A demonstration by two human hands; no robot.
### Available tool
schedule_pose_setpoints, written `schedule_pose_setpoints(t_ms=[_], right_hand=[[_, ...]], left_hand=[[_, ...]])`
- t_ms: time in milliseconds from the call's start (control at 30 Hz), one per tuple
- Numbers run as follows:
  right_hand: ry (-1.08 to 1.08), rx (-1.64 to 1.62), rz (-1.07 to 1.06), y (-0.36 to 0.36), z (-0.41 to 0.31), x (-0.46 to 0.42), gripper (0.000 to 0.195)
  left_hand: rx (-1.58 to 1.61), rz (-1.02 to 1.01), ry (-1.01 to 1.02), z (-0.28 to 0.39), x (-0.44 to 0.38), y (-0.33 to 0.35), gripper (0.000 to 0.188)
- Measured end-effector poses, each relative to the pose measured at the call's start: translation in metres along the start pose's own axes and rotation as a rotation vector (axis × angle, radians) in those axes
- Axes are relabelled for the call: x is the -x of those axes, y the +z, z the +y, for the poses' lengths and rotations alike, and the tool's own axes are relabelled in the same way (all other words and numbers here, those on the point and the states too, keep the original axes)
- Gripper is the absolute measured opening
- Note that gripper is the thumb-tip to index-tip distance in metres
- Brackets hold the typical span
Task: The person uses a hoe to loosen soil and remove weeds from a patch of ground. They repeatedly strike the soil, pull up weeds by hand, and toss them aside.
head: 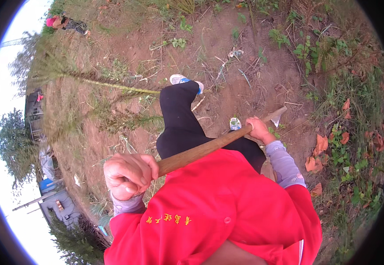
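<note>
A long wooden handle (205,150) runs slantwise across the front of my body. My left hand (130,175) is curled around its near end, level with my chest. Farther along, my right hand (260,130) grips it close to the metal blade (277,119). The blade is seen nearly edge-on, so whether this is a hoe or an axe is unclear. It is held above bare soil, to the right of my right shoe (235,124). My left shoe (178,79) is set farther forward on the ground.
A tall weed stalk (119,86) stretches left from beside my left leg. Green weeds and dry leaves (320,145) cover the ground at right. Another person (67,24) in a pink head covering is far off at upper left. A grey building (61,205) stands at lower left.
</note>
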State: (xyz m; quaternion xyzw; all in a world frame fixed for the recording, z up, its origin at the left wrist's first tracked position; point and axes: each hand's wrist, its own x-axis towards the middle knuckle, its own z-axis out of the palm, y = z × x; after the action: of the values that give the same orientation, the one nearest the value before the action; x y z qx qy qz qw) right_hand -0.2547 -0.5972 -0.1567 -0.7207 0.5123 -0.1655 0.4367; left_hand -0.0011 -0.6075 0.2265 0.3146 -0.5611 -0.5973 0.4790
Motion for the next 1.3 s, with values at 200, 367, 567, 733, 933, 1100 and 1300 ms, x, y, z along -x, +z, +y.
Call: schedule_pose_setpoints(t_ms=[200,367,567,733,933,1100,1300], right_hand=[[-0.010,-0.034,0.040,-0.005,0.004,-0.001,0.018],[0.017,-0.035,0.047,-0.008,0.009,-0.003,0.016],[0.035,-0.057,0.083,-0.016,0.006,-0.003,0.016],[0.009,-0.085,0.098,-0.019,0.005,0.000,0.017],[0.012,-0.084,0.151,-0.008,0.004,-0.001,0.017],[-0.010,-0.048,0.109,-0.003,-0.004,-0.003,0.015],[0.027,-0.049,0.124,0.031,-0.014,0.005,0.013]], left_hand=[[-0.013,0.009,-0.014,0.001,-0.012,0.004,0.029],[0.019,-0.021,-0.003,-0.001,-0.023,0.007,0.027],[-0.001,-0.080,-0.001,-0.001,-0.034,0.010,0.027],[-0.036,-0.266,0.055,-0.002,-0.037,0.006,0.019],[0.015,-0.275,0.060,-0.003,-0.031,-0.004,0.020],[0.010,-0.208,0.064,-0.008,-0.010,-0.018,0.020],[0.106,0.038,0.054,-0.018,0.045,-0.036,0.024]])
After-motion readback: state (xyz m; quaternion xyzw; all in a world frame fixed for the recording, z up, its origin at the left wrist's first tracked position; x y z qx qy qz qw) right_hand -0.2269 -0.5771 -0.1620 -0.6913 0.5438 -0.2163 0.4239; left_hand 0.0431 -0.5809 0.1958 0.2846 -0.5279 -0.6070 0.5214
